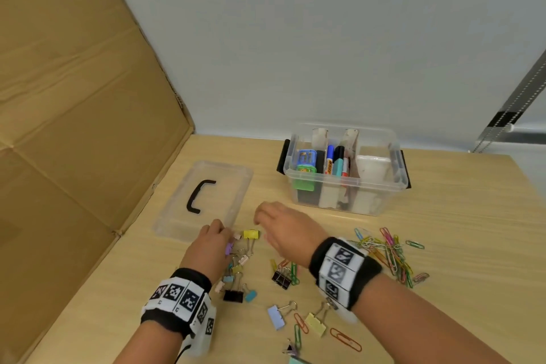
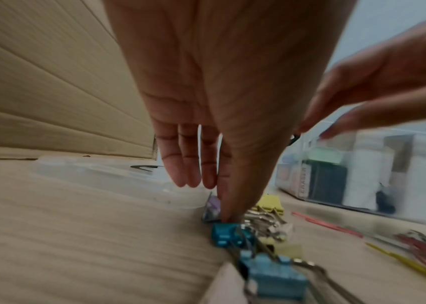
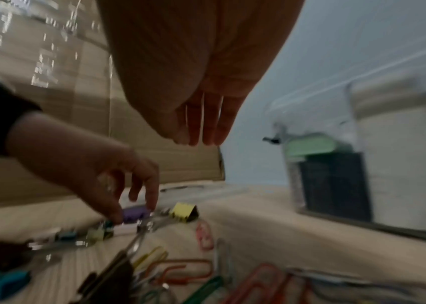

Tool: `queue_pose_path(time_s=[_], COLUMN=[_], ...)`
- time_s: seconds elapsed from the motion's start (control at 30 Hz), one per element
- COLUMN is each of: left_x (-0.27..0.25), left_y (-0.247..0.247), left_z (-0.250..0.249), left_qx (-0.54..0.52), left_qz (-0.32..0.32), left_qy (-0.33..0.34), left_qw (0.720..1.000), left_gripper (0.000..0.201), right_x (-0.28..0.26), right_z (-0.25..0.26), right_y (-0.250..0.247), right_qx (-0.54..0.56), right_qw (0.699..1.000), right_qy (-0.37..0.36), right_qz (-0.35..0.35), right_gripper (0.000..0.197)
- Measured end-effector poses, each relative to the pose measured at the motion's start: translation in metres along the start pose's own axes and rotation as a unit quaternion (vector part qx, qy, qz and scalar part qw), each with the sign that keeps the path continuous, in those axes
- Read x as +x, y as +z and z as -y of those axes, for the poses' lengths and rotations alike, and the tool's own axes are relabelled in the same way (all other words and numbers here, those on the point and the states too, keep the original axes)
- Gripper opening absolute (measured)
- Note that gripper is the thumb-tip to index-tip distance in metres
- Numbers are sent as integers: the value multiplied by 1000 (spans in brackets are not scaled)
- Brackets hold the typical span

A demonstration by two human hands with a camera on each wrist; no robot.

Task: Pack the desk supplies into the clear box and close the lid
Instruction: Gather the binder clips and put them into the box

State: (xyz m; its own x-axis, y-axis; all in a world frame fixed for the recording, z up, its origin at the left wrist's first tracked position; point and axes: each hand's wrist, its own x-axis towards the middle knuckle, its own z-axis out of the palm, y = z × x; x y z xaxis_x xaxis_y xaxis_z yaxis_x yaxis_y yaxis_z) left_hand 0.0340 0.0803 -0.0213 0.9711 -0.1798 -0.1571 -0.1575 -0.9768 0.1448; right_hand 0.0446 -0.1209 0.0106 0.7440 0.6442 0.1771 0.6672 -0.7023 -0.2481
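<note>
The clear box [image 1: 381,199] stands open at the back of the desk, with markers, an eraser and white cardboard dividers inside. Its lid [image 1: 233,186], with a black handle, lies flat to the left. My left hand [image 1: 229,241] is down in a cluster of coloured binder clips [image 1: 236,272], and its thumb and forefinger pinch a purple binder clip [image 2: 213,206] that sits on the desk. A yellow binder clip [image 1: 251,234] lies just beyond it. My right hand [image 1: 260,220] hovers above the desk beside the left, fingers straight and together, holding nothing.
A heap of coloured paper clips [image 1: 387,251] lies to the right of my right wrist. More binder clips and paper clips [image 1: 316,323] are scattered near the front edge. A large cardboard sheet [image 1: 74,127] walls off the left side. A grey wall stands behind the wooden desk [image 1: 458,210].
</note>
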Motion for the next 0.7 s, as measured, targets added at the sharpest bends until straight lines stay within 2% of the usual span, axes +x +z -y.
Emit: queue_pose_path(time_s=[0.13,0.23,0.37,0.4,0.5,0.57,0.63,0.7], left_x=[0,-4,-8,-8,-2,5,12,20], left_y=[-2,-6,-16,-19,-28,-30,-30,-27], left_z=[3,11,27,29,30,28,25,25], left_qx=[13,-10,-128,-158,-232,-273,-299,-298], left_qz=[13,15,9,12,1,3,11,13], left_qy=[26,32,20,18,16,3,-15,-24], left_qw=[1000,999,991,987,973,962,954,954], left_gripper=[40,36,40,36,8,11,16,22], right_x=[36,43,39,37,30,25,19,11], right_z=[11,11,2,0,-7,-12,-19,-28], right_y=[26,32,33,34,31,27,24,22], right_qx=[-30,-61,-109,-113,-95,-31,92,248], right_qw=[984,976,973,973,975,980,977,938], right_qy=[13,14,3,6,35,80,155,238], right_qz=[173,210,206,203,195,182,116,45], right_gripper=[49,49,41,39,41,35,23,28])
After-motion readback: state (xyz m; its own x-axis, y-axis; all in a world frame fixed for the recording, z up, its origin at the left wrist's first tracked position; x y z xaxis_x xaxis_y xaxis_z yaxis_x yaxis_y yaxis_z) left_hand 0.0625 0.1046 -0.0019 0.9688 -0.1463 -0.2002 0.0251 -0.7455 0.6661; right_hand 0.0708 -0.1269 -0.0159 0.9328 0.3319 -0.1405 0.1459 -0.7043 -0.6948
